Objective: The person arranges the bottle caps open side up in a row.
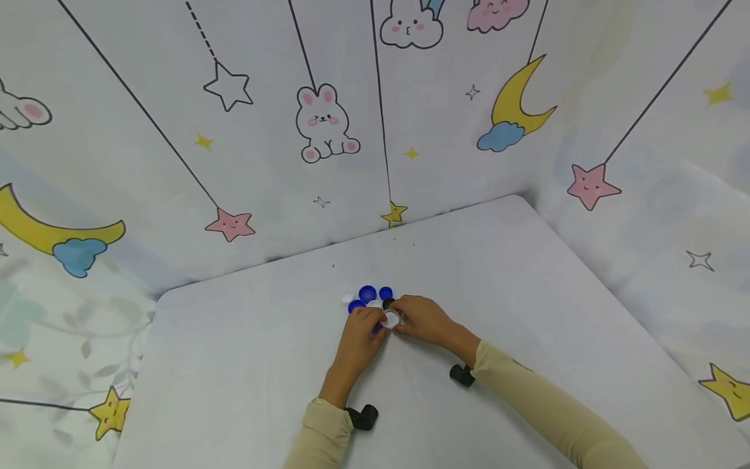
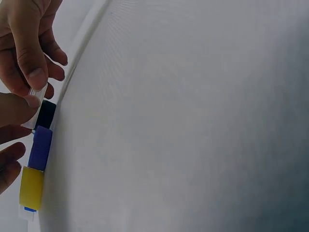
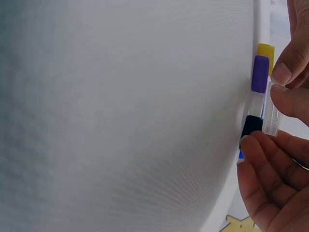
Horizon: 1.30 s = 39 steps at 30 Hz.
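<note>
Both hands meet at a round clear-white bottle cap [image 1: 390, 318], which stands on edge in the wrist views. My left hand [image 1: 359, 339] pinches its left side with thumb and fingers. On its other side, my right hand [image 1: 426, 319] holds the rim between thumb and fingertips. Beside the hands sit a black cap [image 1: 388, 303] and a purple cap [image 2: 40, 147]. A yellow cap [image 2: 31, 188] shows in the wrist views but is hidden by the left hand in the head view.
Just beyond the hands cluster a large blue cap [image 1: 367, 294], a smaller blue cap [image 1: 385, 293], another blue cap [image 1: 357, 305] and a white cap [image 1: 348, 298]. They lie on a white-covered table [image 1: 246, 365]. A patterned cloth wall [image 1: 269, 169] rises behind its far edge.
</note>
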{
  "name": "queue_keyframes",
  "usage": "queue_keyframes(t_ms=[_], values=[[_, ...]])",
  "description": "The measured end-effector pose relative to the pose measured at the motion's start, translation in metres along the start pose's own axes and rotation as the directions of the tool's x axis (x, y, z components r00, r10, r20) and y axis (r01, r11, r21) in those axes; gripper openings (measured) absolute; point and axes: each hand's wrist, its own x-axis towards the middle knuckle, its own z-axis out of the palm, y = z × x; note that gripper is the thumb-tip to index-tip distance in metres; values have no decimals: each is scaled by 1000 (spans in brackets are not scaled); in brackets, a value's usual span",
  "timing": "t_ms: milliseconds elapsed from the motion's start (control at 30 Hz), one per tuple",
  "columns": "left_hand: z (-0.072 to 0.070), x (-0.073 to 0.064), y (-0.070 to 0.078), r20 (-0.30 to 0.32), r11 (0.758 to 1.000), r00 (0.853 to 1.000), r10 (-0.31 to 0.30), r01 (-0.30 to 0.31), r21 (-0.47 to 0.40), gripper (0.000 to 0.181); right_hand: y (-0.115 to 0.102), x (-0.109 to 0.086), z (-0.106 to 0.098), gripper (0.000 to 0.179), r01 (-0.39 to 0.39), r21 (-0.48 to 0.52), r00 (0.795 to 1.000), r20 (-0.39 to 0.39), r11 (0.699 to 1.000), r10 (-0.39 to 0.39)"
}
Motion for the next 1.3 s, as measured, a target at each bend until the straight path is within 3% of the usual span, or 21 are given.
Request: queue_keyframes(t_ms=[400, 800, 1300], values=[[-5, -5, 8, -26, 1000, 999, 21, -20, 9, 27, -6, -7, 0, 33, -2, 28, 1000, -6, 1000, 2], [-14, -26, 9, -21, 999, 1000, -21, 22, 38, 28, -24, -8, 8, 38, 20, -5, 999, 35, 1000, -20], [-13, -22, 6, -40, 997, 999, -21, 24, 70, 28, -23, -2, 10, 42, 38, -61, 999, 19, 997, -36]])
